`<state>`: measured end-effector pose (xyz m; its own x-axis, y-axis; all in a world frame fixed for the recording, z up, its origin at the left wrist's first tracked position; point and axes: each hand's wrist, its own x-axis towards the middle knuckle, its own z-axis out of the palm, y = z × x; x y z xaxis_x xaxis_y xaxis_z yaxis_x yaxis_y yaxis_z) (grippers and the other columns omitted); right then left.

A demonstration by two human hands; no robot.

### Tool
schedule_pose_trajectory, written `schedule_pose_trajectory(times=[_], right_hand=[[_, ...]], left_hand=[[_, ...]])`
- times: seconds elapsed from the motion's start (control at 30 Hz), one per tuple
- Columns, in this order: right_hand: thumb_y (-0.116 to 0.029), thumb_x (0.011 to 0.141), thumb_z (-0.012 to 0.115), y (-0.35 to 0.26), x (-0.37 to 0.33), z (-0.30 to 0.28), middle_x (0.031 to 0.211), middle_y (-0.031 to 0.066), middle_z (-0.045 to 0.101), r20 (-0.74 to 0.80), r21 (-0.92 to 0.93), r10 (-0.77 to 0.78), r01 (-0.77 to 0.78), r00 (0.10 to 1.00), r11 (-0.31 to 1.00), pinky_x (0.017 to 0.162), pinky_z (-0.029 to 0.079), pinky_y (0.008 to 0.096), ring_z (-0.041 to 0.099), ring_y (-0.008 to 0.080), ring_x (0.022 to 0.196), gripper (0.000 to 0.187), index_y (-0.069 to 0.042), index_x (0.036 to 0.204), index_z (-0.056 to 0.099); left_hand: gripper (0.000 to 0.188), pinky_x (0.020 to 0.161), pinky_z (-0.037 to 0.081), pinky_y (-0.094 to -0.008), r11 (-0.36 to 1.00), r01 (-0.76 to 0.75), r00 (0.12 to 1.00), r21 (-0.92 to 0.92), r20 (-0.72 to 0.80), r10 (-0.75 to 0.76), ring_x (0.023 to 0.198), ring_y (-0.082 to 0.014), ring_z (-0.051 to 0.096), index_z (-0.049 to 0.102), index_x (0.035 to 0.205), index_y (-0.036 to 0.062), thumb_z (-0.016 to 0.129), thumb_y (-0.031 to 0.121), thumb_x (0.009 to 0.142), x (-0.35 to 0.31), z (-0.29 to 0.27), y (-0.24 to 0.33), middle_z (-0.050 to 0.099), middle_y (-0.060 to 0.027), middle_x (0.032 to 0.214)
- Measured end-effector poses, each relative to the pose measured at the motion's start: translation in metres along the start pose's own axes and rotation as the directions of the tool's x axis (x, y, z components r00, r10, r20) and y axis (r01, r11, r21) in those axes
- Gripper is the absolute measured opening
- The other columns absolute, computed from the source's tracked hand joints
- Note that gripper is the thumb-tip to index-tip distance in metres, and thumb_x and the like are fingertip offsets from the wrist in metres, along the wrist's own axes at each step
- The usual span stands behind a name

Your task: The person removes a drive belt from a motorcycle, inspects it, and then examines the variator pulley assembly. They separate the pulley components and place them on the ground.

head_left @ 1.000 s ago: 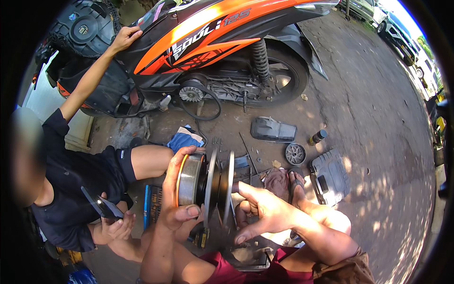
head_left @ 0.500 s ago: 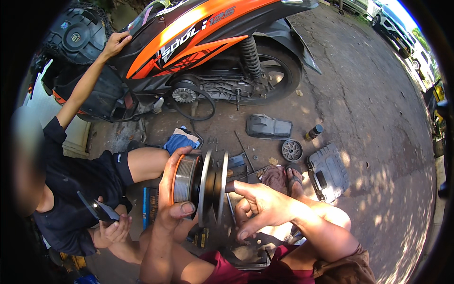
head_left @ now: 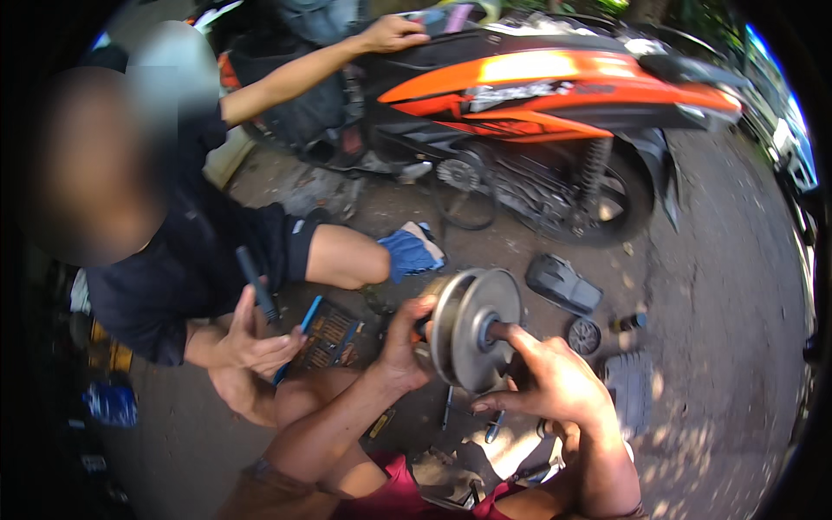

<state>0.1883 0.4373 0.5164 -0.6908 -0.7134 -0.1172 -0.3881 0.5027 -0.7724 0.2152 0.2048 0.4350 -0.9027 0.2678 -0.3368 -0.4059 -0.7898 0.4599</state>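
My left hand [head_left: 406,342] is closed round the back of a scooter's driven pulley [head_left: 485,334], a pair of round metal discs with a groove between. The discs' flat side is turned toward my right hand [head_left: 559,373]. Its index fingertip touches the hub at the disc's centre, and the thumb stands apart below, near the rim. The part behind the discs is mostly hidden by my left fingers. Beyond stands an orange and black scooter [head_left: 537,78], its belt [head_left: 468,217] hanging loose by a finned fan wheel [head_left: 459,173].
A co-worker [head_left: 208,243] kneels at left, one hand on the scooter, a dark phone [head_left: 256,282] by the other. On the ground lie a blue cloth [head_left: 414,251], a black cover [head_left: 563,284], a round drum [head_left: 584,335], a can [head_left: 629,322], a grey case [head_left: 628,390] and a tool set [head_left: 329,336].
The view has swung left, so the scooter sits further right. The pulley has turned, and its flat outer face now shows. My right index finger has stayed at its centre.
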Motion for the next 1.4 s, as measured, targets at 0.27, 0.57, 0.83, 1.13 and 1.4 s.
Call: schedule_pose_trajectory(times=[0.27,0.57,0.83,1.13,1.4], right_hand=[[-0.046,0.087,0.074,0.025,0.04,0.054,0.06,0.0097,0.06,0.084,0.916,-0.112,-0.032,0.99,0.399,0.041,0.048,0.0298,0.051,0.0164,0.039,0.088,-0.001,0.149,0.03],[-0.058,0.095,0.059,0.005,0.038,0.065,0.06,0.0086,0.057,0.008,0.941,-0.168,0.049,0.986,0.334,0.039,0.041,0.0274,0.044,0.0141,0.038,0.084,0.002,0.149,0.034],[-0.039,0.058,0.099,-0.014,0.03,0.053,0.104,0.013,0.06,-0.688,0.119,-0.352,0.577,0.635,0.808,0.086,0.053,0.0366,0.062,0.0217,0.095,0.106,-0.001,0.139,0.041],[-0.053,0.046,0.099,-0.019,0.023,0.046,0.151,0.0314,0.032,-0.699,-0.137,-0.511,0.608,0.501,0.782,0.112,0.035,0.0565,0.039,0.0459,0.139,0.144,-0.005,0.156,0.018],[-0.05,0.051,0.099,-0.012,0.001,0.049,0.156,0.0341,0.019,-0.751,-0.213,-0.49,0.54,0.443,0.814,0.116,0.032,0.0576,0.033,0.048,0.143,0.151,-0.004,0.158,0.002]], left_hand=[[0.08,0.102,0.038,-0.0295,0.851,-0.373,0.928,0.37,0.156,0.339,0.123,-0.0185,0.049,0.036,0.152,0.0145,0.067,0.042,0.083,-0.007,-0.026,0.029,0.051,-0.0089,0.135],[0.063,0.064,0.043,-0.0277,0.864,-0.41,0.912,0.292,0.129,0.389,0.077,-0.0064,0.052,0.045,0.147,0.0154,0.061,0.032,0.087,-0.018,-0.032,0.027,0.063,0.0028,0.09],[0.089,0.111,0.043,-0.0522,0.862,0.039,0.901,-0.505,0.392,0.188,0.133,-0.0305,0.052,0.04,0.15,0.0096,0.043,0.075,0.09,-0.025,-0.037,0.027,0.05,-0.0156,0.147],[0.088,0.111,0.043,-0.0525,0.924,0.078,0.947,-0.374,0.318,0.049,0.133,-0.0311,0.051,0.04,0.15,0.0095,0.042,0.075,0.091,-0.009,-0.019,0.0,0.049,-0.0156,0.147],[0.088,0.11,0.043,-0.0527,0.93,0.159,0.94,-0.33,0.338,-0.041,0.133,-0.0316,0.051,0.039,0.15,0.0095,0.042,0.074,0.091,-0.002,0.004,-0.023,0.049,-0.0156,0.148]])
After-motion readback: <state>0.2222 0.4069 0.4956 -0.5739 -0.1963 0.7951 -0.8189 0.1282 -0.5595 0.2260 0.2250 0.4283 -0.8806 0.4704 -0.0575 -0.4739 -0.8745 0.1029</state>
